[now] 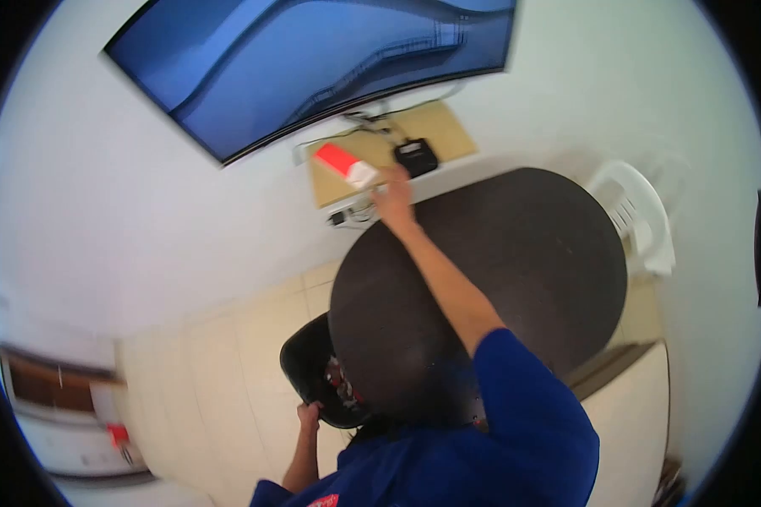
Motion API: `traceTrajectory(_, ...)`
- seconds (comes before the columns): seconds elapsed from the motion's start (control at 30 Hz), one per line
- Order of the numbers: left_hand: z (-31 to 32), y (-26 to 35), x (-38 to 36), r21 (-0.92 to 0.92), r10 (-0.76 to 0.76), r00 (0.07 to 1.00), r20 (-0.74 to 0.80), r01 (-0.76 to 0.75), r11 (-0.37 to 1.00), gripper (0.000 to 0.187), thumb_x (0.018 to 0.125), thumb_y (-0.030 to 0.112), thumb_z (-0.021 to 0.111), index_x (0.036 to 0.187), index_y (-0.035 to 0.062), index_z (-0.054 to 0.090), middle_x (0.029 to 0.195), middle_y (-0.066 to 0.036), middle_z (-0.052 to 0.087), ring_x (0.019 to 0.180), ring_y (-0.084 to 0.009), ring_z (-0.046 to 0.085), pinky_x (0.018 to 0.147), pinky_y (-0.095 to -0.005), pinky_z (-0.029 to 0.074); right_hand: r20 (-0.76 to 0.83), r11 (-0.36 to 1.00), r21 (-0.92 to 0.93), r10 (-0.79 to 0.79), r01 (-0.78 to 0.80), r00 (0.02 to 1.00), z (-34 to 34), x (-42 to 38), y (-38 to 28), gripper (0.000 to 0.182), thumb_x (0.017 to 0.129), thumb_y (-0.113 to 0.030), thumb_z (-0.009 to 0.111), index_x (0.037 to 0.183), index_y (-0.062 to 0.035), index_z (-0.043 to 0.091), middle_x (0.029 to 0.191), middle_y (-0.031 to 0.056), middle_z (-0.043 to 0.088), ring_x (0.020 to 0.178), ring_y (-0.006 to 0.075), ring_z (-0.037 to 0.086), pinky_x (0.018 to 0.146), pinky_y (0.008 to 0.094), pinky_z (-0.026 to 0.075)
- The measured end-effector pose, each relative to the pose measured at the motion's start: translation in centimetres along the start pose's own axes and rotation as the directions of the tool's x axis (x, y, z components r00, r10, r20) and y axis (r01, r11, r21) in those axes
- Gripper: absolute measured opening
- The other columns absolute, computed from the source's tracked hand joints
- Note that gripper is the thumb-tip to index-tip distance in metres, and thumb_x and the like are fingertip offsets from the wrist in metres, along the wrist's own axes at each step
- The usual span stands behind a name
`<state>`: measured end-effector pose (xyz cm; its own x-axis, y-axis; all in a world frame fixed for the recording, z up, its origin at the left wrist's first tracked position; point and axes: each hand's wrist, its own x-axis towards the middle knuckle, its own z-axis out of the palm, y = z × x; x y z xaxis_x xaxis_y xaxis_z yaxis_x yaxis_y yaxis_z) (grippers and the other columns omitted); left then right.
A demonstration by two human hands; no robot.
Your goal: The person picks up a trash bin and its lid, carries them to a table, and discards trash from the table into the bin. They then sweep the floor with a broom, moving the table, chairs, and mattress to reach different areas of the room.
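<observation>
My right hand (393,199) reaches over the far edge of the dark oval table (516,245) to the wooden wall shelf (448,131). Its fingers are at the white end of a red and white box (345,164), but blur hides whether they grip it. Close by on the shelf sits a small black device (415,157). At the lower left, my left hand (309,414) is closed on the rim of a black bin (300,359), which has red and white bits inside.
A large screen (330,63) hangs above the shelf, with cables (368,122) below it. To the right of the table stands a white plastic chair (642,215). A pale surface (625,422) lies at the lower right.
</observation>
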<state>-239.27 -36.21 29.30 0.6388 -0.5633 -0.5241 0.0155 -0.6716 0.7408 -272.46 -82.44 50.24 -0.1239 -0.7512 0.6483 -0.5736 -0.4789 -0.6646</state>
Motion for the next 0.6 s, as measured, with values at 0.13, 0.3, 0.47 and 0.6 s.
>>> traceTrajectory(0.13,-1.6,-0.7,0.8,0.048,-0.001,0.999,-0.052,0.004,0.999,0.016,0.054,0.005,0.058,0.066,-0.0052,0.059,0.062,-0.01,0.057,0.055,-0.018,0.053,0.049,-0.0311,0.042,0.001,0.995,0.083,-0.048,0.047,0.999,-5.0,-5.7,-1.4,0.048,0.065,-0.01,0.066,0.107,-0.0014,0.045,0.109,0.0192,0.044,0.105,0.0351,0.039,0.092,0.0414,0.03)
traceTrajectory(0.3,-2.3,-4.1,2.5,-0.011,-0.005,0.99,-0.144,0.004,1.0,0.011,0.059,0.01,0.057,0.061,-0.0009,0.058,0.056,-0.005,0.054,0.049,-0.0137,0.049,0.042,-0.028,0.035,0.382,0.903,0.244,0.245,-0.353,0.891,-5.6,-17.2,-0.7,0.019,0.077,-0.005,0.056,0.095,-0.0014,0.054,0.089,0.0057,0.054,0.075,0.0122,0.054,0.068,0.023,0.044)
traceTrajectory(0.47,-5.5,-6.6,5.4,-0.155,-0.074,0.979,-0.191,0.045,0.987,0.014,0.054,0.007,0.058,0.065,-0.0014,0.059,0.058,-0.006,0.056,0.049,-0.0145,0.051,0.043,-0.0279,0.039,0.559,0.85,0.255,0.258,-0.46,0.788,-3.2,-24.4,-6.9,0.012,0.081,-0.005,0.053,0.092,-0.0008,0.054,0.086,0.0043,0.055,0.076,0.0115,0.054,0.07,0.0227,0.043)
traceTrajectory(0.6,-8.3,-9.3,9.4,-0.207,-0.154,0.968,-0.198,0.112,0.972,0.014,0.053,0.007,0.059,0.064,-0.0015,0.059,0.058,-0.006,0.056,0.047,-0.0152,0.052,0.041,-0.0283,0.04,0.674,0.85,0.172,0.267,-0.498,0.689,2.1,-25.9,-9.7,0.012,0.081,-0.008,0.052,0.091,-0.0009,0.054,0.082,0.0045,0.057,0.072,0.012,0.056,0.067,0.0228,0.043)
